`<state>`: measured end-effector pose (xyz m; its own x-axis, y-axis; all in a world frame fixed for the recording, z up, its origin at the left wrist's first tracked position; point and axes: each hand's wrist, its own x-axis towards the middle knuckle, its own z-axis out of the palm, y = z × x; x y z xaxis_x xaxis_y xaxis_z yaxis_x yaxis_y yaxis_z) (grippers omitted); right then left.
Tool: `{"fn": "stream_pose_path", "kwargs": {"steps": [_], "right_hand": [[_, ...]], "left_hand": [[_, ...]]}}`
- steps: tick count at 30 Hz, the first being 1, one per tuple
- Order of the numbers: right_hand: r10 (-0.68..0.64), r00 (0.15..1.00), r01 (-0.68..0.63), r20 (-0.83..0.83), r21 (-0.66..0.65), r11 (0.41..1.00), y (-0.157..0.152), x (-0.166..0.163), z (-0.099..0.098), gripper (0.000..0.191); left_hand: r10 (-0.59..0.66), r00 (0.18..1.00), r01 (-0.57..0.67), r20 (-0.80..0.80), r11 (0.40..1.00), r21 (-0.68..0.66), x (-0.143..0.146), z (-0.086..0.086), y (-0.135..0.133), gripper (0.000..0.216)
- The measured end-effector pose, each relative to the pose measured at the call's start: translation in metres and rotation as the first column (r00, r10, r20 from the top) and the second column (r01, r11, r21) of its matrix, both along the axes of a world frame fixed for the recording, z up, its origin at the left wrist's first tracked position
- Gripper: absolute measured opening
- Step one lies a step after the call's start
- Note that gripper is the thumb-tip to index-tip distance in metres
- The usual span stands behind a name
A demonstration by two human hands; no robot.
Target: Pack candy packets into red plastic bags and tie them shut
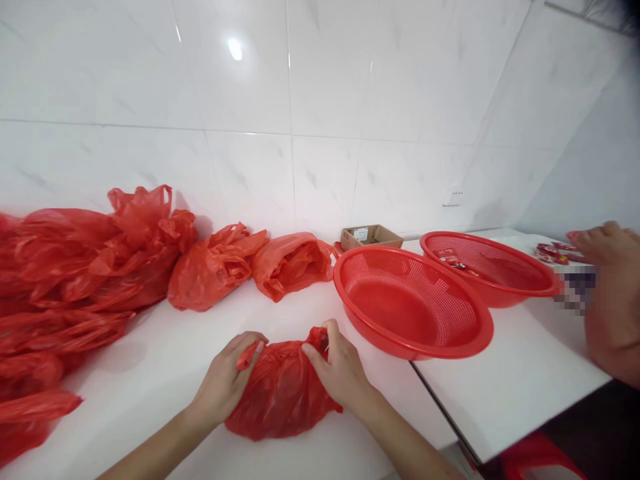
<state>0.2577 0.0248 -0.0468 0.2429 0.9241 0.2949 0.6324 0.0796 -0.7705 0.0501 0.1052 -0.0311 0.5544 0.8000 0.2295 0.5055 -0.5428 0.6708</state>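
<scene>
Fingers [249,343] of the left hand [227,380] and of the right hand [343,370] pinched the gathered mouth of a crumpled red plastic bag [283,403], which lay at six o'clock on the white worktop [165,360]. Its mouth looked bunched but not knotted, so this one seemed half done. Stuffed red plastic bags [75,267] lay heaped from nine to eleven o'clock, seemingly finished. At one o'clock a round red mesh basket [425,353] held nothing. Behind it, at two o'clock, a second red mesh basket [505,273] held a few small red packets [453,257]. The contents of a small cardboard box [371,235] at twelve o'clock were hidden. Another person's hand [610,293] rested at three o'clock.
</scene>
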Motion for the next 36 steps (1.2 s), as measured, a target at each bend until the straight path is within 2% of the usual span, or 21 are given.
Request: {"fn": "stream_pose_path", "kwargs": {"steps": [2,5,8,12,19,22,25,27,29,31,33,36], "right_hand": [[-0.007,1.0,0.006,-0.019,-0.037,0.999,0.0,-0.008,0.001,0.029],[0.078,0.996,-0.08,-0.048,-0.052,0.995,0.0,-0.01,-0.004,0.023],[0.152,0.984,-0.155,-0.097,-0.03,0.987,0.001,-0.002,-0.01,0.017],[0.135,0.984,-0.142,-0.112,-0.054,0.988,0.001,0.013,-0.01,0.017],[0.065,0.998,-0.068,-0.028,-0.137,0.988,0.009,0.027,-0.005,0.015],[0.059,0.998,-0.055,0.011,-0.202,0.978,0.014,0.027,0.003,0.011],[0.028,0.992,-0.006,0.126,-0.175,0.985,0.018,0.017,0.007,0.022],[0.024,0.968,0.011,0.25,-0.137,0.99,0.023,0.008,0.004,0.026],[0.049,0.917,0.007,0.395,-0.14,0.99,0.029,0.0,-0.002,0.022],[0.079,0.854,0.012,0.514,-0.171,0.985,0.035,-0.002,-0.011,0.021],[0.104,0.814,0.013,0.571,-0.196,0.981,0.042,-0.001,-0.019,0.02],[0.113,0.799,0.014,0.591,-0.206,0.978,0.052,0.004,-0.029,0.018]], "left_hand": [[0.0,1.0,0.0,-0.005,0.999,-0.053,0.011,0.0,0.002,0.033],[0.014,1.0,-0.016,-0.02,0.994,-0.111,0.02,-0.005,0.006,0.032],[0.03,0.999,-0.034,-0.04,0.995,-0.093,0.018,-0.009,0.013,0.03],[0.065,0.991,-0.075,-0.12,0.994,-0.074,0.007,-0.01,0.02,0.032],[0.151,0.974,-0.155,-0.171,0.988,-0.01,0.006,-0.012,0.028,0.035],[0.199,0.968,-0.212,-0.151,0.974,-0.077,0.014,-0.004,0.031,0.039],[0.228,0.971,-0.235,-0.067,0.961,-0.144,0.027,0.0,0.023,0.041],[0.221,0.975,-0.223,-0.035,0.967,-0.119,0.036,-0.003,0.013,0.039],[0.18,0.98,-0.185,-0.091,0.981,-0.056,0.044,-0.009,0.004,0.036],[0.137,0.959,-0.137,-0.249,0.99,0.017,0.048,-0.016,0.003,0.031],[0.127,0.904,-0.108,-0.408,0.992,0.071,0.048,-0.02,0.01,0.027],[0.138,0.844,-0.102,-0.518,0.99,0.097,0.048,-0.024,0.026,0.023]]}}
